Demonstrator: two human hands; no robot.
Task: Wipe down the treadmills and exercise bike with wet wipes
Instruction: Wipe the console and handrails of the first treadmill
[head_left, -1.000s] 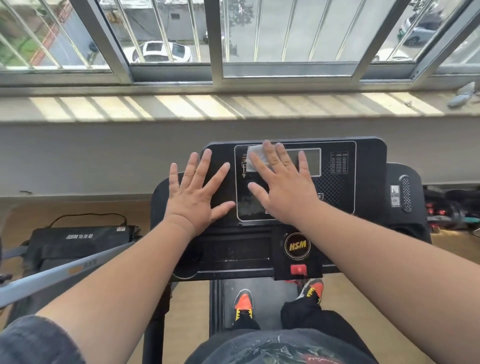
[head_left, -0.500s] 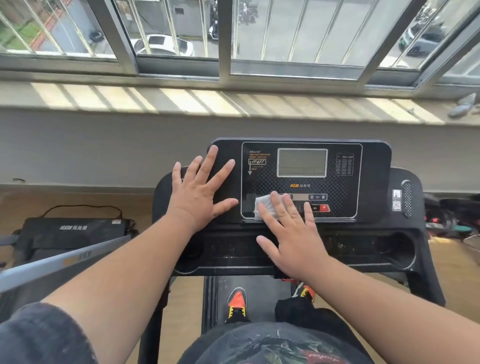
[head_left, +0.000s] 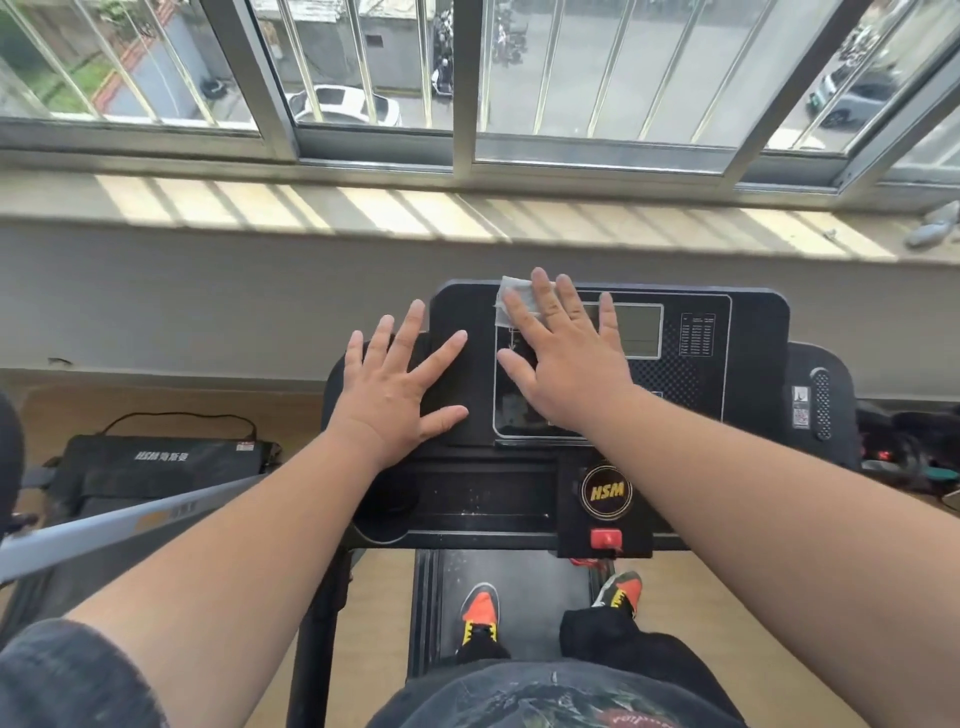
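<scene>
White and damp-looking, the wet wipe (head_left: 511, 304) lies flat on the treadmill console (head_left: 748, 332), at the upper left corner of its framed panel, just left of the grey display (head_left: 636, 330). The right hand (head_left: 566, 364) presses it there with straight, spread fingers; its grip is wide and flat, it pinches nothing, and only the palm and fingers keep the wipe against the surface. I judge this is so the wipe can slide over the smooth panel with even pressure. The left hand (head_left: 397, 387) rests on the left edge of the console, also with fingers straight and spread and holding nothing; probably it steadies the person while they lean forward. The person stands on the treadmill belt (head_left: 524, 577), below the console, with both orange shoes (head_left: 480, 610) on it.

Most of the wipe is hidden under the right fingers, so I cannot tell its full shape or if it is folded. The right hand also covers the left and lower middle part of the panel, so any buttons there are not seen. Below the console, the tray (head_left: 483, 499) shows pale specks, perhaps dust; it seems not yet wiped. Left of the console, a black folded machine (head_left: 156, 467) lies on the floor, cut by a grey bar (head_left: 130, 525). No exercise bike can be made out with certainty.
</scene>
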